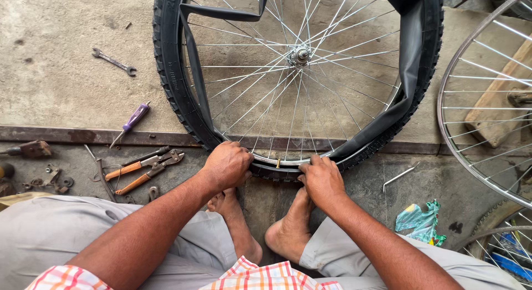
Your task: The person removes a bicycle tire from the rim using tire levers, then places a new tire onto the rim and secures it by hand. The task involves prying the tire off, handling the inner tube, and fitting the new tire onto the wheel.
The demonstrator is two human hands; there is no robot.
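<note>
Tyre work on the floor.
I see my left hand [226,167] and right hand [321,179] both pinching the tyre [166,62], its inner tube [410,57] hanging loose inside.

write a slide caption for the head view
Both hands, left hand and right hand, grip the near edge of a bicycle wheel, its inner tube hanging loose, pliers nearby.

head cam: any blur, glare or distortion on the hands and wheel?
Head view: soft, even daylight, no hard shadows; left hand, right hand and tyre are sharp; spokes glint slightly without glare; wide-angle bending shows at the frame edges.
</note>
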